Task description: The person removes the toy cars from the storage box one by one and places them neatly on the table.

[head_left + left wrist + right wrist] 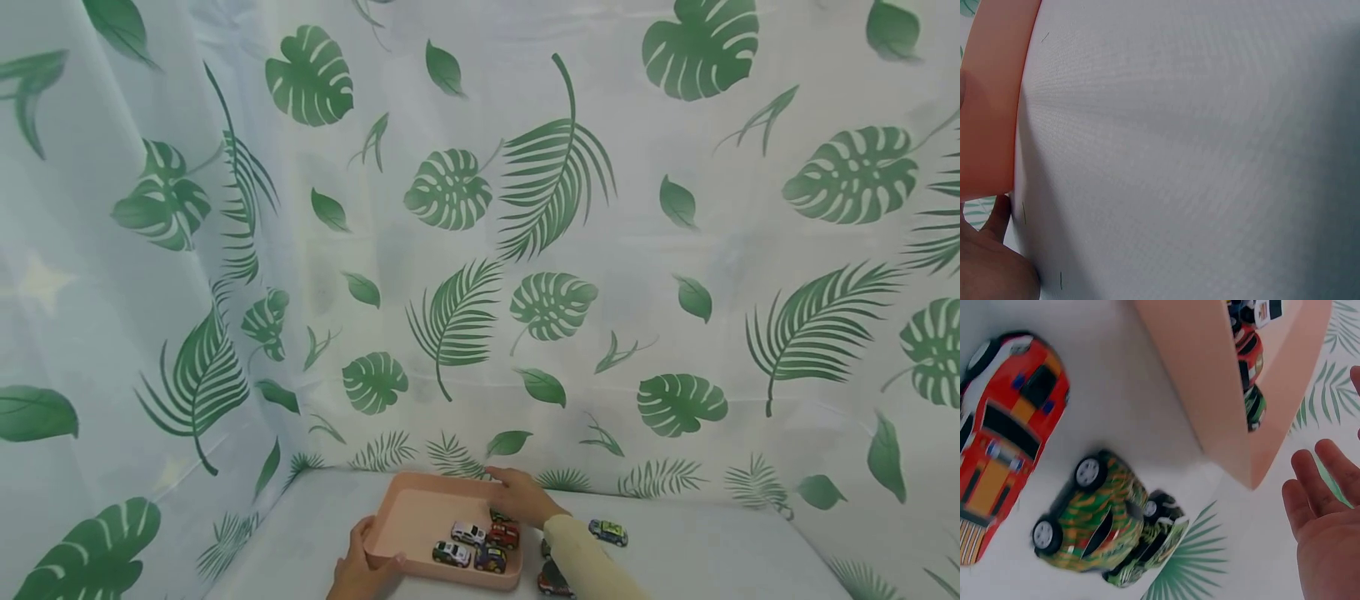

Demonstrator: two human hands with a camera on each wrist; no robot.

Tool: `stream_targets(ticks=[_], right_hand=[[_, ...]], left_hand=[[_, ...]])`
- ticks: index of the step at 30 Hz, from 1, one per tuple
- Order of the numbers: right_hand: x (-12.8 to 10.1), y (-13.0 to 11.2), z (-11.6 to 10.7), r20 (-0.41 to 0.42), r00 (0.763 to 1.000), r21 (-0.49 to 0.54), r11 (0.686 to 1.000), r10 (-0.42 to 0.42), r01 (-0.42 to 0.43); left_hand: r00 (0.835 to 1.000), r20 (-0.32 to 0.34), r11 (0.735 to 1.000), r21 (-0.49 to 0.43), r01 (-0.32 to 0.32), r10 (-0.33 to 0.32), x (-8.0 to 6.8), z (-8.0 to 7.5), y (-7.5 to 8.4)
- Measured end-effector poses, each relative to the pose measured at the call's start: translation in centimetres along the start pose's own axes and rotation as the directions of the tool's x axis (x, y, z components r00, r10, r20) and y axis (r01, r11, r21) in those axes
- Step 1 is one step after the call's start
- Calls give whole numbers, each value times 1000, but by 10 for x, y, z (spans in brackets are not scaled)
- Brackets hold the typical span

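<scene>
Hands first: the left hand (362, 567) grips the near left corner of the pink tray (420, 510), thumb over its rim, while the right hand (523, 497) hangs over the tray's far right corner with fingers straight and holding nothing. Both sit on the white bench (705, 558) (leaf-print curtain behind). Inside the tray lie small toy cars (480, 546); outside it, just beside its right wall, are a red car (1007, 434) and a green striped car (1088, 519).

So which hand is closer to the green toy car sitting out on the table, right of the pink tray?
Right. The right hand reaches over the pink tray's far right corner, nearest the green toy car. The left hand grips the tray's near left edge, farther away.
</scene>
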State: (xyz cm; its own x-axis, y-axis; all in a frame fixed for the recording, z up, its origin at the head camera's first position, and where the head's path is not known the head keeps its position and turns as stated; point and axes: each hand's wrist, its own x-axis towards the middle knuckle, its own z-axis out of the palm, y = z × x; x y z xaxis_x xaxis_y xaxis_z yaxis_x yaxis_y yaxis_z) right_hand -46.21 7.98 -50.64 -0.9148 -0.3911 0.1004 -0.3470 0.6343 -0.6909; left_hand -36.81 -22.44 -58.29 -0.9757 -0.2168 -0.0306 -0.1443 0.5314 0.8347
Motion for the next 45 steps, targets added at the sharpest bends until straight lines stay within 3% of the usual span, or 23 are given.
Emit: stream_targets(ticks=[6,11,17,22,27,33,40,45], right_hand=[[6,-3,13,24,999,44,999,28,-29],[8,-1,23,43,999,53,998,-17,14],[6,-5,30,51,995,-12,996,-84,85],[7,-6,34,89,989,29,992,-122,120],[7,-9,41,122,989,-17,997,-78,80],[10,-13,48,96,995,-32,999,-6,9],[11,-9,57,62,996,-4,998,-56,56],[14,-9,64,76,996,-53,997,-49,54]], left_hand=[[1000,-4,1000,-6,4,-4,2,0,-3],[1000,7,1000,-24,14,-14,1,1,-5],[1000,-6,999,-22,27,-27,0,-1,0],[1000,-8,1000,-21,23,-24,0,-1,1],[1000,-7,1000,-6,8,-8,1,1,-1],[1000,-17,1000,-10,-9,9,3,2,0],[1000,-27,1000,-20,-14,13,2,4,1],[999,-27,999,-29,18,-19,0,4,1]])
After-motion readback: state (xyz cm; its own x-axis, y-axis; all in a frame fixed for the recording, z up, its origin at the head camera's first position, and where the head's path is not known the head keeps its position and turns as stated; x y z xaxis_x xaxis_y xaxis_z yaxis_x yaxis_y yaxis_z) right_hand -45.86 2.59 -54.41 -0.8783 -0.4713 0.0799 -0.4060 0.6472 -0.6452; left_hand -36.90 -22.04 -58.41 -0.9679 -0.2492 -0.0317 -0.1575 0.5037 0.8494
